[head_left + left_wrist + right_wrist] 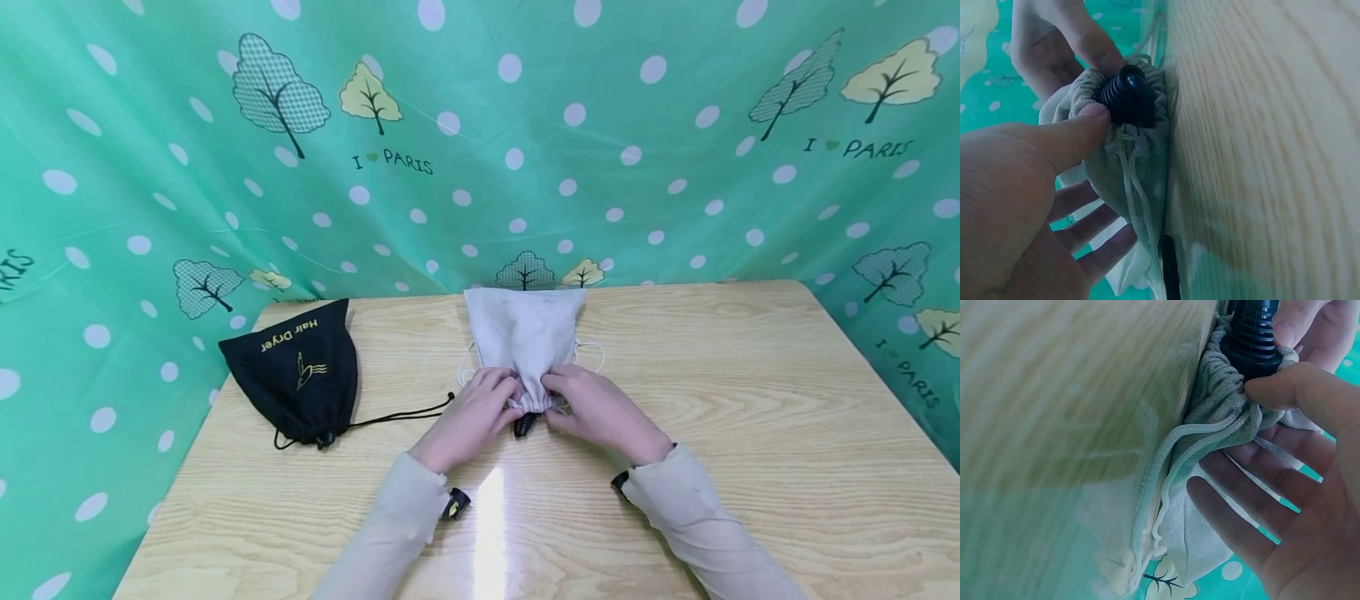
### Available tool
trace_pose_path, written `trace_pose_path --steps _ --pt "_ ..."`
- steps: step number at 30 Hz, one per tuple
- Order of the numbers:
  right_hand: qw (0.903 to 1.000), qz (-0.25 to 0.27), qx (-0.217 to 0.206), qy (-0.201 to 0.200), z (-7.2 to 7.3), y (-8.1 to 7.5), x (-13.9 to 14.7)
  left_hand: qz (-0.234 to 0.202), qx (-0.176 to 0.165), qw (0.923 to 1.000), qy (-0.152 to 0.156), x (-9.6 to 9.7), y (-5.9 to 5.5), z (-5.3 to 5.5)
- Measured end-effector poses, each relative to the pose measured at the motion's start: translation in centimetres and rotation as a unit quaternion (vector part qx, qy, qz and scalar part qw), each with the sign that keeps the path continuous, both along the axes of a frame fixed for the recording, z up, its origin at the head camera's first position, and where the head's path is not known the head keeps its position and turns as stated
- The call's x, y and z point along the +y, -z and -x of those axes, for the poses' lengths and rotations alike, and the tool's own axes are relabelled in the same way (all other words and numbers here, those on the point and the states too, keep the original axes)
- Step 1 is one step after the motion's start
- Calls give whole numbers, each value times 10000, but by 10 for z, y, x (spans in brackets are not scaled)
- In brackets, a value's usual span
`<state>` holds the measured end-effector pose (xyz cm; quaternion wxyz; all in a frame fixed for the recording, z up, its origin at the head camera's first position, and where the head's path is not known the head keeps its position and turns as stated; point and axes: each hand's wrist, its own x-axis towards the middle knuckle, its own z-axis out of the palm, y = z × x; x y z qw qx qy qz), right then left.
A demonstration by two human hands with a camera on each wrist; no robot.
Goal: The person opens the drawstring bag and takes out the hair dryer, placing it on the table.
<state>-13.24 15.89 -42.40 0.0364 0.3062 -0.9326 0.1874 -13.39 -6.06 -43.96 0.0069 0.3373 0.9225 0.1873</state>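
A light grey drawstring bag (525, 325) lies on the table with its gathered mouth toward me. From that mouth pokes a black ribbed piece (526, 425), tapered like a cord sleeve; whatever it belongs to is hidden inside. My left hand (476, 412) pinches the mouth's rim on the left, thumb beside the ribbed piece (1124, 97). On the opposite side my right hand (600, 408) pinches the rim, its thumb pressing the gathered cloth (1229, 394) and its other fingers spread along the bag. Pale drawstrings (1166, 462) hang loose at both sides.
A black drawstring pouch (307, 367) printed "Hair Dryer" lies on the left of the wooden table (750, 400). Its black cord (397, 415) stretches toward my left hand. A green dotted curtain (480, 150) stands behind the table's far edge and along its sides.
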Motion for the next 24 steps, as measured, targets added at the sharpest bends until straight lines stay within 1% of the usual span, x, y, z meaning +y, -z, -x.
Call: trace_pose_path --steps 6,11,16,20,24 --pt "10000 63 -34 2 -1 1 1 38 84 10000 8 -1 1 1" --pt "9997 176 -157 -6 0 2 3 -55 211 9998 9 -1 2 2" --pt "9993 231 -293 -5 1 2 5 -77 202 9997 -62 0 4 2" --pt "9985 323 -449 53 0 2 6 -8 253 9996 -118 1 2 1" --pt "9972 404 -611 133 0 1 8 23 254 9995 -169 1 -2 0"
